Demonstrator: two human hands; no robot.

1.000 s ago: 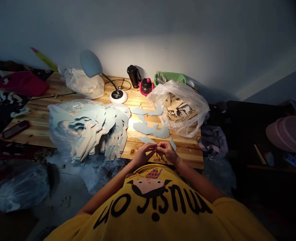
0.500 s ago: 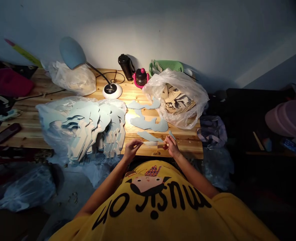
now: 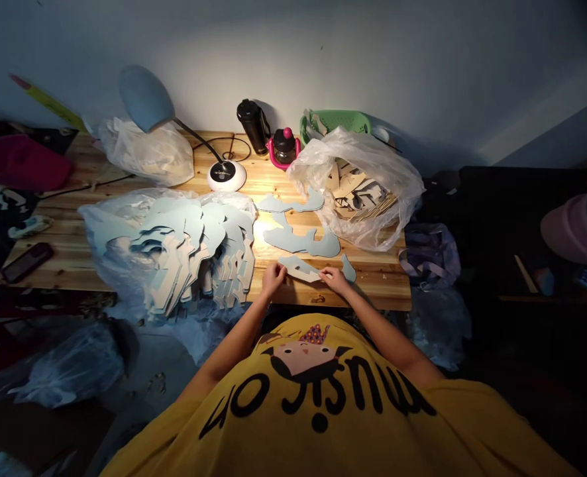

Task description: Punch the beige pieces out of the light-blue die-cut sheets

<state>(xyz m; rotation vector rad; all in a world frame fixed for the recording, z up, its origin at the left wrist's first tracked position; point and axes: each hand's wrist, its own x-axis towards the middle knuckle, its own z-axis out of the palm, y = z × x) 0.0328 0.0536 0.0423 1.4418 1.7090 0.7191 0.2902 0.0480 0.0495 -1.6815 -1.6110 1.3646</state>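
Near the table's front edge, my left hand (image 3: 273,279) pinches the left end of a pale cut-out piece (image 3: 306,273), card-like and white on top. At its right end, my right hand (image 3: 335,280) has fingers closed on the same piece. Under or just behind it lies a blue-grey piece (image 3: 287,261), partly covered. Right of my right hand rests a small curved blue-grey piece (image 3: 348,269). Farther back are larger wavy blue-grey cut-outs (image 3: 298,244), flat on the wood.
Left of my hands, a big overlapping pile of cut-outs (image 3: 184,245) lies on clear plastic. An open plastic bag (image 3: 397,179) of scraps sits back right. Behind stand a desk lamp (image 3: 226,176), a black bottle (image 3: 254,126), a pink-handled jar (image 3: 284,149) and a green basket (image 3: 348,120).
Both hands have shifted slightly forward with the pale piece, which is now lower against the blue-grey piece and shows more of its face. The view has moved a little.
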